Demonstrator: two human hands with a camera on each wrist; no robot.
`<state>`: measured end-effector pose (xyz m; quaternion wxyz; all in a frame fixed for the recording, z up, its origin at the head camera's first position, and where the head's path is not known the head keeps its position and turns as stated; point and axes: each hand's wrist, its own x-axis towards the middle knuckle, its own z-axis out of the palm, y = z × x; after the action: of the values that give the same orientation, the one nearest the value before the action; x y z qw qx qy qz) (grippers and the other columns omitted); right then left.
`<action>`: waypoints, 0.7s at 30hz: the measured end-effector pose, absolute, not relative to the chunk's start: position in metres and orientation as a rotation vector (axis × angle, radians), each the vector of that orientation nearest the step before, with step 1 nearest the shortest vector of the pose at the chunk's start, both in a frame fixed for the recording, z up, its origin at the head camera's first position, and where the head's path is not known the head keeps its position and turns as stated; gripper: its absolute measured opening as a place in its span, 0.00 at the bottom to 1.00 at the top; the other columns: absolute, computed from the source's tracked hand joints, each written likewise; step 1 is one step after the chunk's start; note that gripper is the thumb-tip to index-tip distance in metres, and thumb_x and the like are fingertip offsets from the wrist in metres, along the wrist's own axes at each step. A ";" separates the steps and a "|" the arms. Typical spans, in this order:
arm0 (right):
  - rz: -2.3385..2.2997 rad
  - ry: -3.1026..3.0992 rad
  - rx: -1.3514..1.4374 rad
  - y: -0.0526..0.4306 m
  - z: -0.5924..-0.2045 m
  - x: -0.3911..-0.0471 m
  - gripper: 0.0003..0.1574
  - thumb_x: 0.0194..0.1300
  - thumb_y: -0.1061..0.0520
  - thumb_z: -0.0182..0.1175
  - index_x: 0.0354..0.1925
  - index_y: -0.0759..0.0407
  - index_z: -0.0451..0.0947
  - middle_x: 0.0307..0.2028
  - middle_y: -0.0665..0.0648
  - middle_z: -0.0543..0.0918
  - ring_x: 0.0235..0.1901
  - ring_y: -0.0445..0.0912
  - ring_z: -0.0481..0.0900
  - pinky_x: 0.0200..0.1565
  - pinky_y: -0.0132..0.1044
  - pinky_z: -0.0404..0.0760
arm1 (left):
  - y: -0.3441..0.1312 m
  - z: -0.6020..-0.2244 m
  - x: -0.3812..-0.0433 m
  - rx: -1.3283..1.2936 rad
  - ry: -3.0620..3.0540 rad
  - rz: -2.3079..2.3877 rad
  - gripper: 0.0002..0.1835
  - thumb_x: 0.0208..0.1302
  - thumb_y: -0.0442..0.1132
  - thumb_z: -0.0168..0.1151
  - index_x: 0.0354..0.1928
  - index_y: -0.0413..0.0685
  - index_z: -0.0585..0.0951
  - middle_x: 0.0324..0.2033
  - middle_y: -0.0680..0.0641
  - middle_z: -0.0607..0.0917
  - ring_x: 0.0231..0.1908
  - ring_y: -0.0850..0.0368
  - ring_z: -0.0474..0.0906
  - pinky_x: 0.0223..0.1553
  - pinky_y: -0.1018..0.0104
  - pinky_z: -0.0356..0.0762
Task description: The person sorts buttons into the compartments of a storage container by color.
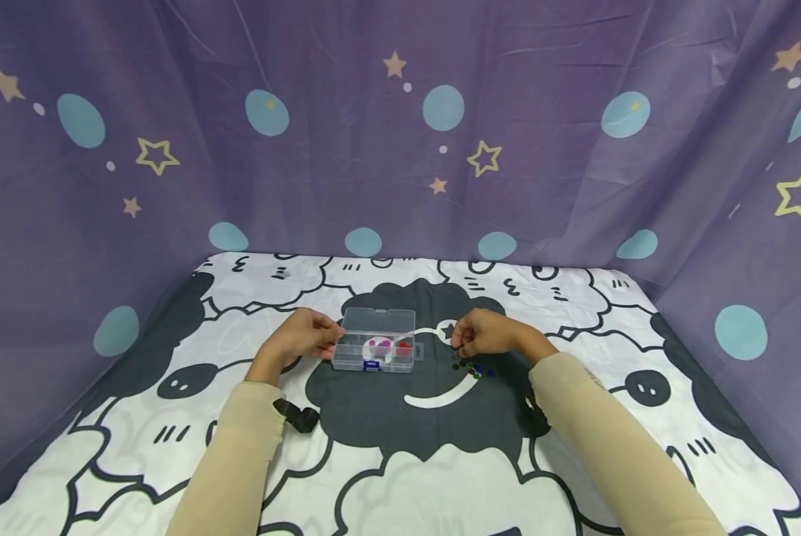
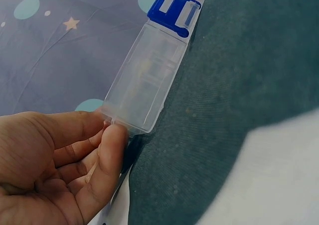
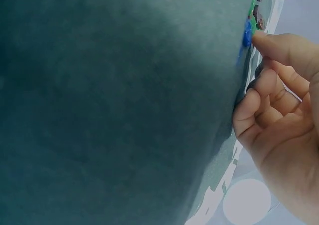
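My left hand pinches the left end of a clear plastic compartment box, between thumb and fingers in the left wrist view. The box lies with its lid raised, and a blue latch is on its front. Pink-purple pieces and red pieces show inside. To the right, my right hand bends its fingers down beside a loose group of small green, blue and dark pieces. A blue piece shows by the thumb tip; I cannot tell whether the fingers hold one.
The small pieces and the box rest on a cloth printed with white and dark cartoon sheep. A purple curtain with stars and blue dots hangs behind and at both sides. A black strap is at the left wrist.
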<state>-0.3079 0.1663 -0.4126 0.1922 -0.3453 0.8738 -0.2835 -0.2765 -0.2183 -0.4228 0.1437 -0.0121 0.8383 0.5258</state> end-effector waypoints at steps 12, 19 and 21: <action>-0.761 2.443 -1.056 0.170 -0.411 -0.304 0.06 0.65 0.66 0.63 0.38 0.59 0.86 0.27 0.47 0.83 0.26 0.38 0.74 0.32 0.32 0.77 | -0.217 -0.421 -0.274 -0.046 2.405 1.521 0.11 0.72 0.34 0.66 0.49 0.32 0.84 0.32 0.42 0.83 0.26 0.57 0.83 0.32 0.63 0.88; -0.796 2.443 -1.076 0.175 -0.411 -0.304 0.08 0.68 0.67 0.60 0.38 0.61 0.86 0.27 0.47 0.82 0.26 0.39 0.73 0.32 0.32 0.76 | -0.218 -0.421 -0.275 -0.037 2.411 1.520 0.12 0.72 0.35 0.66 0.49 0.31 0.83 0.33 0.41 0.83 0.27 0.56 0.83 0.32 0.63 0.89; -0.809 2.448 -1.074 0.176 -0.412 -0.304 0.08 0.68 0.67 0.60 0.38 0.61 0.86 0.27 0.48 0.82 0.26 0.39 0.73 0.32 0.32 0.75 | -0.218 -0.421 -0.275 -0.038 2.408 1.521 0.12 0.72 0.35 0.66 0.49 0.32 0.83 0.33 0.41 0.83 0.27 0.56 0.83 0.32 0.63 0.89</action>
<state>-0.3043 0.1763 -0.4122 0.1732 -0.3788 0.8632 -0.2854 -0.2751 -0.2179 -0.4207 0.1461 -0.0133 0.8364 0.5281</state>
